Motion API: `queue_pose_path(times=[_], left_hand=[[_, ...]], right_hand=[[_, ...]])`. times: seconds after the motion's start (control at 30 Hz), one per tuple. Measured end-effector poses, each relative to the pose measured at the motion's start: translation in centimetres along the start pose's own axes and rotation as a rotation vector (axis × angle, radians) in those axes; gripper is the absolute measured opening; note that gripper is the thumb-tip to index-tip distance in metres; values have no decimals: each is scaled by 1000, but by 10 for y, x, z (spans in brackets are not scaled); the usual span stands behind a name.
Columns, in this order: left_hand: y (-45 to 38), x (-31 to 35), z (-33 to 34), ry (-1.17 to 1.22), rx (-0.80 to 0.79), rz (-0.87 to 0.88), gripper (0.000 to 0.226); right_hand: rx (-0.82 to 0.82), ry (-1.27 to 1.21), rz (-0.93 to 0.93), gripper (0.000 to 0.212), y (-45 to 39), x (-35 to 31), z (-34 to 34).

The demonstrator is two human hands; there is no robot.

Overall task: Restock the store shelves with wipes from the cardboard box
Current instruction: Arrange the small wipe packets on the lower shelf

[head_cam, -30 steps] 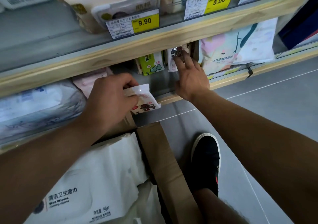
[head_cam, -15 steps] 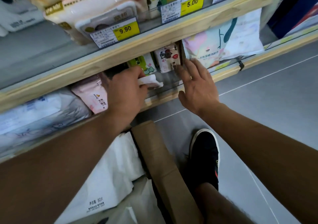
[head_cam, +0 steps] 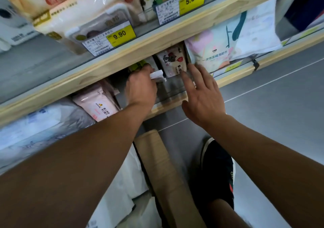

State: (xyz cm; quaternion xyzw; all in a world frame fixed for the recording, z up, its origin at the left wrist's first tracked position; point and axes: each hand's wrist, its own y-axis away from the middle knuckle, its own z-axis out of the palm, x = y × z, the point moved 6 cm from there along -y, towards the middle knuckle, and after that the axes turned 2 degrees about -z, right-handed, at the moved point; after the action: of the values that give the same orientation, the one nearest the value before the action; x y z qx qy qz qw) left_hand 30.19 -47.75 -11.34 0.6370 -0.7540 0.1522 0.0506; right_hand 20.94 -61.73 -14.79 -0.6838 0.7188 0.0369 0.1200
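My left hand (head_cam: pixel 141 87) grips a small white wipes pack (head_cam: pixel 157 75) and holds it inside the lower shelf (head_cam: pixel 168 105), just left of an upright small pack with a cartoon print (head_cam: pixel 172 60). My right hand (head_cam: pixel 201 94) hovers with fingers spread in front of that upright pack, its fingertips near the pack's lower edge. The cardboard box (head_cam: pixel 163 166) sits on the floor below, with large white wipes packs (head_cam: pixel 122 189) inside it.
A pink pack (head_cam: pixel 98 103) and bulky clear-wrapped packs (head_cam: pixel 35 127) fill the lower shelf's left. A pastel bag (head_cam: pixel 219 52) stands to the right. The upper shelf (head_cam: pixel 157 40) carries price tags 9.90 and 5.00. My black shoe (head_cam: pixel 217 171) is on the grey floor.
My left hand carried the small pack from above the box up into the lower shelf. My right hand drew back from the upright cartoon pack and opened its fingers.
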Motion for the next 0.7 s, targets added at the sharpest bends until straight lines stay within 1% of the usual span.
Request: queue_pose_path(times=[0.13,0.27,0.4,0.43,0.47,0.53,0.57,0.63,0.7], left_hand=[[-12,-3,3,-86,23,3,21],[-14,-13,1,-174,78,-122,25],[-8,-16,0,-133,86,-204,25],[-5,-15,1,-110,71,-204,28],[1,-13,4,-93,43,-192,35],[14,-8,15,-63,-39,-120,55],[19,-5,23,-57,-79,-73,61],[25,-6,37,-92,-157,-18,64],[26,-10,46,-120,-216,-20,64]], right_hand=[[3,-9,7,80,0,-2,2],[-19,-6,10,84,0,-6,5],[4,-34,28,83,1,-8,4],[1,-44,35,84,1,-8,5],[-7,-52,41,84,2,-8,6],[-19,-75,56,84,2,-7,7],[-23,-83,62,84,3,-7,8],[-40,-89,66,84,5,-6,11],[-59,-99,67,84,6,-5,14]])
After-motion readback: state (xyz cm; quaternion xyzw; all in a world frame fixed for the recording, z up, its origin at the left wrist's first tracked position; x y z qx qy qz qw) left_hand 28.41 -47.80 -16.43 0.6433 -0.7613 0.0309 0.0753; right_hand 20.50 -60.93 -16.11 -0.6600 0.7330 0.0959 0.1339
